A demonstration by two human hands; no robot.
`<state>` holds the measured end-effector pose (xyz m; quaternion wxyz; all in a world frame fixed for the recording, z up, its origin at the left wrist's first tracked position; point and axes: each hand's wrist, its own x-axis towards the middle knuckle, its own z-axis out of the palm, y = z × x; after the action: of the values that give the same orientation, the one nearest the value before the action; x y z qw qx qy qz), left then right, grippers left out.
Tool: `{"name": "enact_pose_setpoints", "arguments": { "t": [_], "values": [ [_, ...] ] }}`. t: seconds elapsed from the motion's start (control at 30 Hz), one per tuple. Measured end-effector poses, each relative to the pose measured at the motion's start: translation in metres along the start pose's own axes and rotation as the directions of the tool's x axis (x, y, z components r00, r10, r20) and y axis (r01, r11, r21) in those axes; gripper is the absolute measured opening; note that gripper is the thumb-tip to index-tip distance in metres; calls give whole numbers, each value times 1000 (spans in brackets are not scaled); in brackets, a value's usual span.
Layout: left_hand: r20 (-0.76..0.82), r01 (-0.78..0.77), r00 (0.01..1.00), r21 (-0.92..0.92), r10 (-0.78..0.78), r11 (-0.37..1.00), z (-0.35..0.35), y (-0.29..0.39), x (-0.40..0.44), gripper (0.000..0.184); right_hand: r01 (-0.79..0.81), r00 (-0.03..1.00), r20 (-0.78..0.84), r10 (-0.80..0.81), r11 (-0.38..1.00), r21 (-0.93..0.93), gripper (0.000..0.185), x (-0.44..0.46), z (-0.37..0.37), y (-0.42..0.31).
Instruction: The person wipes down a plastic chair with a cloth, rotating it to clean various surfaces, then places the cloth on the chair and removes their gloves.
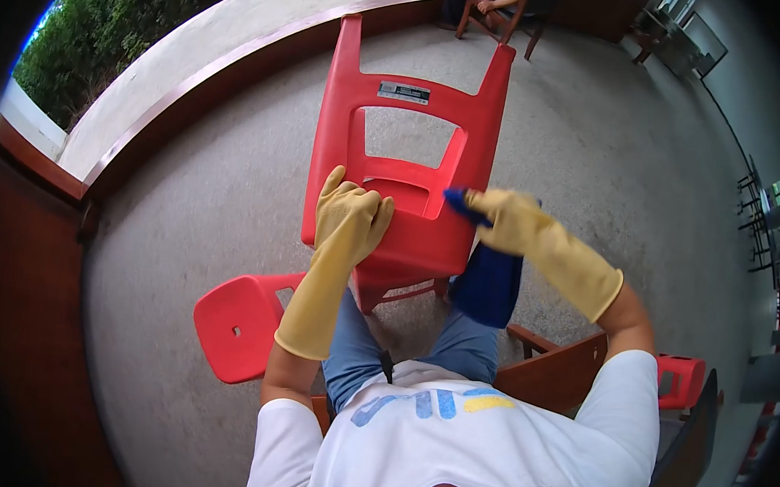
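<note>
A red plastic chair (338, 115) is tipped in front of my knees, two of its legs pointing away from me. A small printed label (404, 93) is stuck on its upper crosspiece. My left hand (353, 213), in a long yellow rubber glove, is closed on the chair's near left part, thumb side raised. My right hand (509, 222), gloved the same way, grips a dark blue cloth (487, 285) at the chair's right side. Part of the cloth sticks out beyond the fingers and the rest hangs down toward my leg. The right hand is slightly blurred.
A red stool (235, 330) with a small hole in its seat stands at lower left. Another red plastic piece (681, 383) and a wooden chair (552, 376) are at lower right. A person (494, 0) sits at the far top. A raised ledge (213, 70) curves along the left.
</note>
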<state>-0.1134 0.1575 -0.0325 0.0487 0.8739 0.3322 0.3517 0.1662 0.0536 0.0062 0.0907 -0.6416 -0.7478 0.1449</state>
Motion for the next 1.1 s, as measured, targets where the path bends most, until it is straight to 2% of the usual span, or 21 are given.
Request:
{"name": "enact_pose_setpoints", "arguments": {
  "t": [0.03,0.1,0.2,0.3,0.43,0.57,0.8,0.93,1.03,1.1],
  "values": [
    [5,0,1000,4,0,1000,0,1,0,32,-17,996,-86,20,999,44,70,11,0,15],
    [7,-8,1000,7,8,1000,-1,0,2,33,-268,961,-64,270,963,34,69,34,-30,18],
    [2,-5,1000,4,5,1000,0,-1,1,33,-404,911,-107,398,914,-41,68,68,-55,45],
    [-4,6,1000,9,-6,1000,2,0,2,33,-397,912,-163,377,911,-110,71,81,-59,50],
    [-18,14,1000,-15,-14,1000,5,-3,3,36,-485,871,-104,481,874,-19,71,74,-63,28],
    [-23,-5,1000,-14,5,1000,2,-2,1,36,-408,908,-145,394,908,-90,73,73,-49,38],
    [-27,-15,1000,37,16,999,0,4,0,34,-411,910,-90,406,910,-48,74,40,-46,2],
    [-71,-16,997,51,20,999,3,19,-2,36,-434,900,-67,431,872,-224,72,49,-55,-4],
    [-71,48,997,71,-43,996,13,47,-7,37,-425,904,-70,421,877,-224,74,59,-62,7],
    [-79,79,994,89,-72,993,18,57,-6,36,-411,911,-84,404,874,-257,68,69,-65,14]
  ]
}}
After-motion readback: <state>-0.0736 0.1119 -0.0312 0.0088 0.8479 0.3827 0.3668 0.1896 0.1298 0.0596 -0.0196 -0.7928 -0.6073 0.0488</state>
